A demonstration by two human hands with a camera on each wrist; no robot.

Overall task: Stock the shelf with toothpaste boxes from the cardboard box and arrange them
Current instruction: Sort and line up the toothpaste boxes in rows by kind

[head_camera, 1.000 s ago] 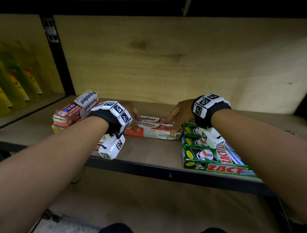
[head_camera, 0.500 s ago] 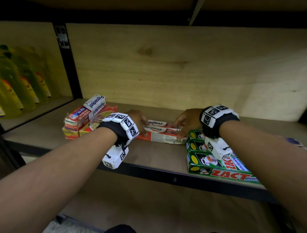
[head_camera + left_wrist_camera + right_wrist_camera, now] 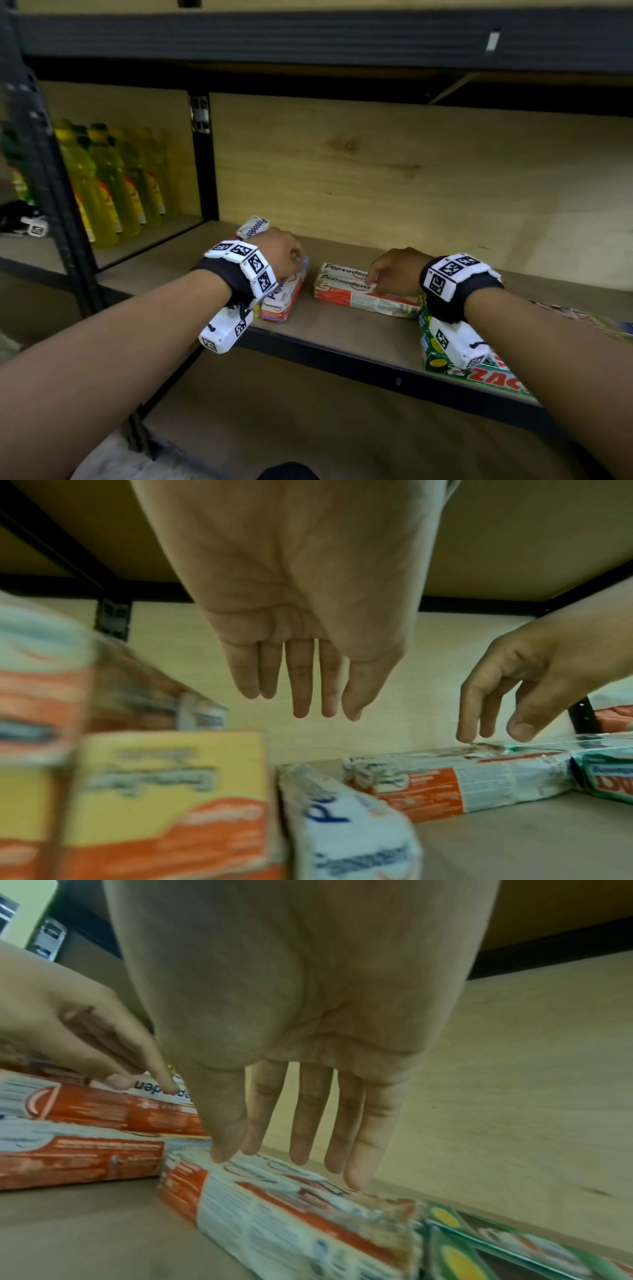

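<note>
The Pepsodent pack [image 3: 363, 291] lies flat mid-shelf [image 3: 342, 329], just beside the green Zact boxes [image 3: 479, 373]. It is touched by the relaxed right hand [image 3: 394, 270]; the left hand [image 3: 281, 250] hangs slack, nothing held. Light, stiff card — probably film-wrapped and slippery — best taken by the long edges.

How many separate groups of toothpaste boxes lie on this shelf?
3 are clear: the Pepsodent pile under the left hand, the middle Pepsodent pack under the right hand, and the green Zact pack at right. Another may lie hidden behind the right arm.
</note>
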